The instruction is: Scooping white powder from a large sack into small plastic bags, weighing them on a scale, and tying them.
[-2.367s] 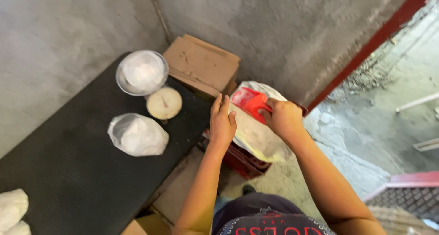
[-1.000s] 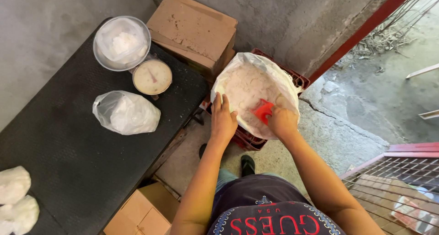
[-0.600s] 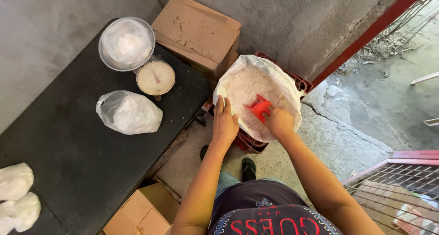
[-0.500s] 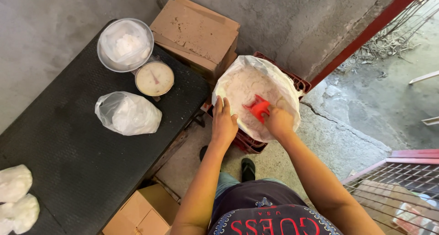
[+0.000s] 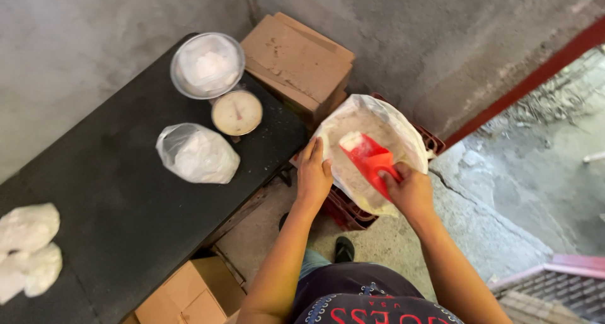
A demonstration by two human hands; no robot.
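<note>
At frame centre, the right hand grips a red scoop inside a white sack; the left hand holds its rim.

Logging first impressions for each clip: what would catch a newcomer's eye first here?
The red scoop in the right hand, over the open white sack on a red crate, stands out; the left hand holds the sack's rim. On the black table stand a dial scale with a bowl of white powder and a filled clear bag.
</note>
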